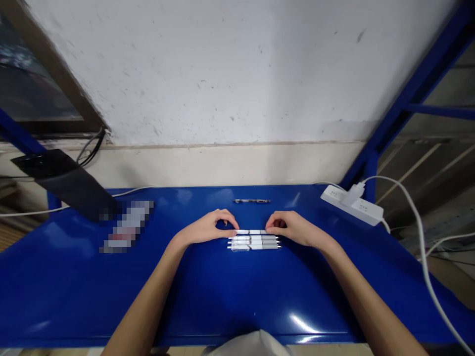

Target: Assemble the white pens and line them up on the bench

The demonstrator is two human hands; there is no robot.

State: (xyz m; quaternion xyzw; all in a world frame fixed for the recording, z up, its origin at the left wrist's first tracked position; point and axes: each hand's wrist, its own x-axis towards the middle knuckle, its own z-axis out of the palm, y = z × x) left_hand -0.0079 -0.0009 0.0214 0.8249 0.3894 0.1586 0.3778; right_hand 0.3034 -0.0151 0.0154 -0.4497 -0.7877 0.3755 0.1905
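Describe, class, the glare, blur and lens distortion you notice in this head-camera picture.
Head view: white glare patches sit on the glossy blue table near its front edge; a pixelated block hides something left of the left hand; the wide lens bows the table edges and slants the blue frame; the white pens stay sharp.

A plain workshop bench is showing here. A glossy blue metal table (92, 277) is sitting against a scuffed white wall (230, 74). A white power strip (352, 205) is lying by blue steel framing (415, 84).

Four white pens (253, 240) (side by side), one dark pen (251, 200).
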